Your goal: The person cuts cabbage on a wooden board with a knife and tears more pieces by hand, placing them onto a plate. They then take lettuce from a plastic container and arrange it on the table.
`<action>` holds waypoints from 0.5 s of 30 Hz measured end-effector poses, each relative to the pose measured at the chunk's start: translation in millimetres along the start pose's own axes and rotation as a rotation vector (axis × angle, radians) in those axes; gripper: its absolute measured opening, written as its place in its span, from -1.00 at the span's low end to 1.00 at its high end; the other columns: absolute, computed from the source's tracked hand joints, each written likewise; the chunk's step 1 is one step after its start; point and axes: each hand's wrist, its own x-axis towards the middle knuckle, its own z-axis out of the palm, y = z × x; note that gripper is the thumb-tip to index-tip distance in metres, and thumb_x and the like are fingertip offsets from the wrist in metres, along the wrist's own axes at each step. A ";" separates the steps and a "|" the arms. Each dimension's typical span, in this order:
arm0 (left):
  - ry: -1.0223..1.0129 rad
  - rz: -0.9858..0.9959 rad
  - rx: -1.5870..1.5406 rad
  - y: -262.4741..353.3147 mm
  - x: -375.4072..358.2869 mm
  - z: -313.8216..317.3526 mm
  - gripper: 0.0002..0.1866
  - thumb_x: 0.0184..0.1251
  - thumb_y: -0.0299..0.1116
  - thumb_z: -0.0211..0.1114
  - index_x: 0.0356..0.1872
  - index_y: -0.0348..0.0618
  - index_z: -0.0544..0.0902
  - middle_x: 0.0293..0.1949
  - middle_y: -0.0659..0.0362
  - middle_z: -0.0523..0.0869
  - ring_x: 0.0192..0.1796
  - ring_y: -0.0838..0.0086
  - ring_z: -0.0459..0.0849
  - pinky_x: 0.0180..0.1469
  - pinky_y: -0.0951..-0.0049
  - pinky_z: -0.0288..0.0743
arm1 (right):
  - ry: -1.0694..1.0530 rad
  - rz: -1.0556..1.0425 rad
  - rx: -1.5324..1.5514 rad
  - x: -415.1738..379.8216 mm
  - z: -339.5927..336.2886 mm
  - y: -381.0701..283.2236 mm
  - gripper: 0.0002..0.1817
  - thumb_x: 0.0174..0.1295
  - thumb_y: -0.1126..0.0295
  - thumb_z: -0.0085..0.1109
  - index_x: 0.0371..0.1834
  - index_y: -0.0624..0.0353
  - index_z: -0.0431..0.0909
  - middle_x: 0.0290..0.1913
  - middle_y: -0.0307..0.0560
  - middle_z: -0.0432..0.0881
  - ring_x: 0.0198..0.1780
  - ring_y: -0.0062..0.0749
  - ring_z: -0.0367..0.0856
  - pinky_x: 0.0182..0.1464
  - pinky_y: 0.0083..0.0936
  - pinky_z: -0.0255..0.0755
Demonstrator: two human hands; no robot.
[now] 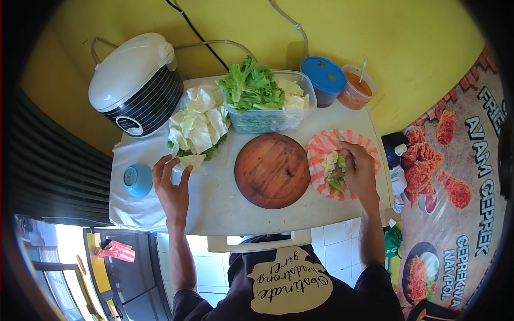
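My left hand (172,184) is over the white table, just below a heap of pale cabbage leaves (198,125), its fingers apart and nothing held in them. On the right, my right hand (357,170) reaches over a red-and-white striped paper liner (317,151). Its fingers are pressed together beside some shredded greens (336,174) lying on the liner; what they hold, if anything, is hidden. Between my hands lies a round wooden board (272,171). Behind it, a clear plastic tub (257,122) holds green lettuce (251,85) and more cabbage.
A rice cooker (136,83) stands at the back left, with a blue bowl (137,180) nearer the table's left edge. At the back right are a blue-lidded container (323,80) and a tub of orange sauce (354,91) with a spoon.
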 end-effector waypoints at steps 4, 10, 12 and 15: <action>0.043 0.028 0.066 3.6 5.3 -5.7 -0.74 0.06 -0.39 0.59 -0.19 -0.10 0.77 0.04 0.16 0.68 0.07 0.18 0.56 0.18 0.15 0.39 | -0.068 -0.091 -0.008 9.0 19.9 -6.6 -0.70 0.24 0.68 0.10 0.03 0.33 0.62 -0.23 0.14 0.68 -0.24 -0.08 0.67 -0.12 -0.31 0.53; 0.086 -0.021 0.119 1.4 19.7 4.1 -0.75 0.05 -0.24 0.61 -0.27 -0.05 0.77 -0.08 0.24 0.74 0.06 0.30 0.56 0.12 0.24 0.30 | -0.165 -0.153 0.137 16.0 37.7 -44.4 -0.72 0.24 0.70 0.11 -0.01 0.34 0.64 -0.26 0.10 0.70 -0.24 -0.15 0.70 -0.13 -0.39 0.54; 0.133 -0.009 0.140 -0.2 18.9 2.5 -0.75 0.06 -0.24 0.61 -0.30 -0.07 0.76 -0.09 0.25 0.74 0.05 0.30 0.56 0.14 0.23 0.29 | -0.204 -0.160 0.173 16.2 41.1 -46.1 -0.73 0.27 0.67 0.12 0.02 0.33 0.64 -0.24 0.07 0.72 -0.23 -0.27 0.71 -0.12 -0.45 0.55; 0.179 0.019 0.129 6.5 19.9 -5.1 -0.76 0.11 -0.26 0.59 -0.34 -0.11 0.71 -0.18 0.24 0.75 -0.05 0.33 0.58 0.09 0.27 0.31 | -0.259 -0.149 0.240 14.5 46.6 -50.0 -0.75 0.32 0.63 0.15 0.04 0.31 0.66 -0.23 0.03 0.73 -0.24 -0.40 0.73 -0.13 -0.53 0.56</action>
